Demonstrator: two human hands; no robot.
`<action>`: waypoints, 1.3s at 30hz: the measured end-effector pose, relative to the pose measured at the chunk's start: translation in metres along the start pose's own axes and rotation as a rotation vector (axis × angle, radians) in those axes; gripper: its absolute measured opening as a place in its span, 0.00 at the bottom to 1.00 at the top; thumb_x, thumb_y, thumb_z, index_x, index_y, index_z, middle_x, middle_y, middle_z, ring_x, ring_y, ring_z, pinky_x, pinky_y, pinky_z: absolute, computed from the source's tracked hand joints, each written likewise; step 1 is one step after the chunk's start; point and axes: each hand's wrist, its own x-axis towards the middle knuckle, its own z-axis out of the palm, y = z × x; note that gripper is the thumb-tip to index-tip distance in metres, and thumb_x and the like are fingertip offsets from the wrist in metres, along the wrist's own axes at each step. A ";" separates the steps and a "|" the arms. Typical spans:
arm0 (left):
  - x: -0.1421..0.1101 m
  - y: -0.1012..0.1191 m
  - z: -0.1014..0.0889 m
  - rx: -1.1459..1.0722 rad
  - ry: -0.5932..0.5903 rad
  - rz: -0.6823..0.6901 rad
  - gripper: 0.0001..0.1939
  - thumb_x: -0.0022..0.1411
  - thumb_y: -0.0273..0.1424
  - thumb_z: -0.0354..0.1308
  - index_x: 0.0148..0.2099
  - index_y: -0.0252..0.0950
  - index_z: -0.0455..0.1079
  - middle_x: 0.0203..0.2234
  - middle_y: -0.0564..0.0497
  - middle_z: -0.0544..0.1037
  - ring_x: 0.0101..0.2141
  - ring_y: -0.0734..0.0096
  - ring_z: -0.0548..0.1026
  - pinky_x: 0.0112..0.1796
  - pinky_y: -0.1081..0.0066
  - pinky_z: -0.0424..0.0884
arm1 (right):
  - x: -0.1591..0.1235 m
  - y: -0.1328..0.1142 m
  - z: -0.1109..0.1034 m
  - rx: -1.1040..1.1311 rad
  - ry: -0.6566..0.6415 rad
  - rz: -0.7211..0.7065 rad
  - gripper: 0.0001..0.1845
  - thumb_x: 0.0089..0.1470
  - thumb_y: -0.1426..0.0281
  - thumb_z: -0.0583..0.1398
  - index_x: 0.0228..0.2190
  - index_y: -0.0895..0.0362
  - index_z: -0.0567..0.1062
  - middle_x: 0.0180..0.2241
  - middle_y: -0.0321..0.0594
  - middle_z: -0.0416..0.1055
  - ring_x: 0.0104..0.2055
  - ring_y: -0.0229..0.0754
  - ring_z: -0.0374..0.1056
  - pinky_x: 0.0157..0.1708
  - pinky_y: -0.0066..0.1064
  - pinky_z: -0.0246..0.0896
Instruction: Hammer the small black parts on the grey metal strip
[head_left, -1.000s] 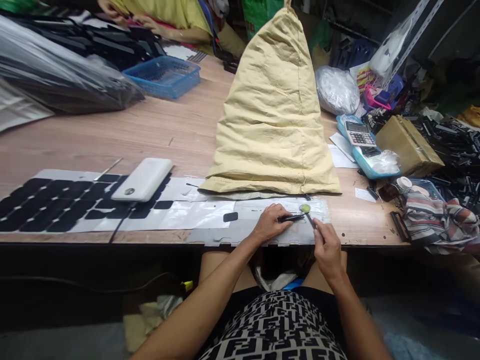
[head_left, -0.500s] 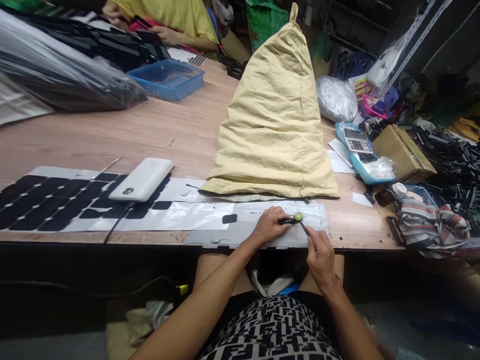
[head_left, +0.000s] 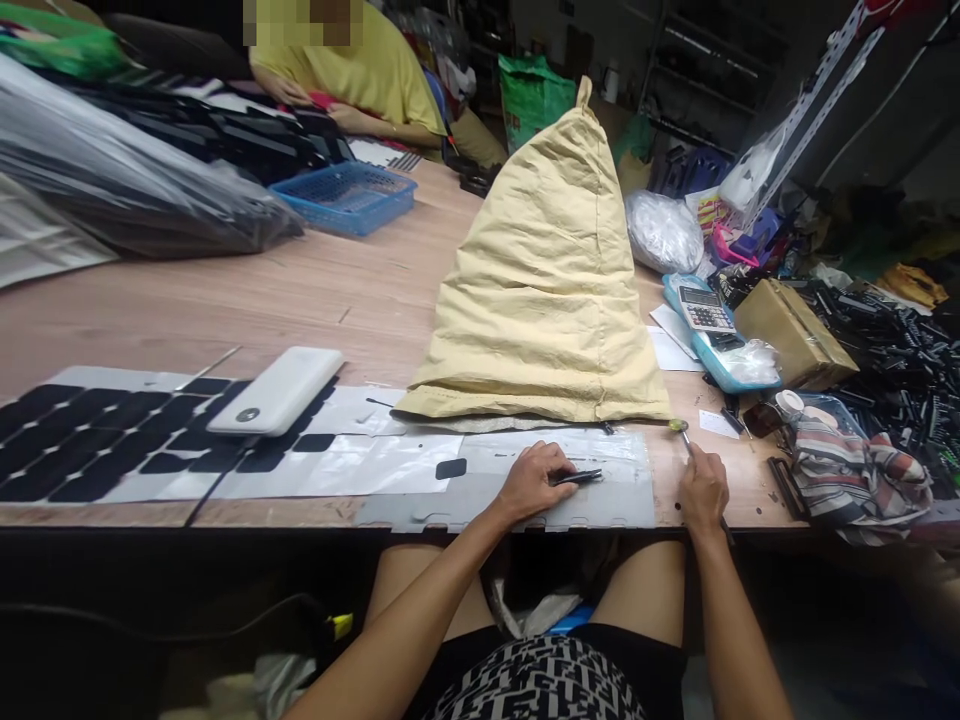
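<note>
My left hand [head_left: 535,480] rests over the grey sheet [head_left: 480,508] at the table's front edge. Its fingers are closed round a narrow black piece [head_left: 581,477] that points to the right; its exact kind cannot be made out. Off to the right, my right hand [head_left: 703,490] is closed round the handle of a slim tool with a metal shaft and a small yellow-green head [head_left: 678,426]. The head is just past the lower right corner of a pale yellow cloth cover [head_left: 540,300]. A rounded black piece [head_left: 451,469] lies left of my left hand.
Rows of black pieces [head_left: 71,440] lie on white sheets at left, under a white power bank [head_left: 277,392]. A blue basket [head_left: 349,200] sits farther back, near a person in yellow [head_left: 375,70]. Rightward are a calculator [head_left: 703,305], a cardboard box [head_left: 795,335] and striped cloth [head_left: 855,465].
My right hand has moved right with the tool, and its yellow-green head has left the black piece. My left hand still holds that piece. The view has tilted slightly upward.
</note>
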 end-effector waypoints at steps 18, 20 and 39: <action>-0.088 0.026 0.005 0.258 -0.139 0.179 0.11 0.50 0.30 0.74 0.38 0.48 0.83 0.71 0.51 0.57 0.67 0.38 0.55 0.63 0.40 0.53 | 0.004 0.009 0.015 -0.258 -0.005 -0.010 0.19 0.64 0.72 0.52 0.53 0.54 0.76 0.39 0.45 0.67 0.41 0.46 0.59 0.37 0.36 0.49; -0.080 0.027 0.003 0.168 -0.118 0.179 0.06 0.52 0.34 0.73 0.36 0.47 0.83 0.68 0.51 0.63 0.65 0.41 0.60 0.61 0.44 0.57 | 0.004 0.009 0.015 -0.267 -0.008 -0.013 0.19 0.65 0.71 0.52 0.53 0.54 0.76 0.39 0.45 0.68 0.41 0.46 0.59 0.37 0.35 0.49; 0.096 0.030 -0.017 0.461 0.098 -0.160 0.15 0.67 0.32 0.52 0.52 0.40 0.74 0.42 0.43 0.78 0.45 0.50 0.73 0.45 0.57 0.65 | 0.001 0.010 0.019 -0.239 -0.028 0.010 0.20 0.64 0.72 0.52 0.54 0.55 0.75 0.41 0.46 0.67 0.43 0.47 0.59 0.39 0.37 0.53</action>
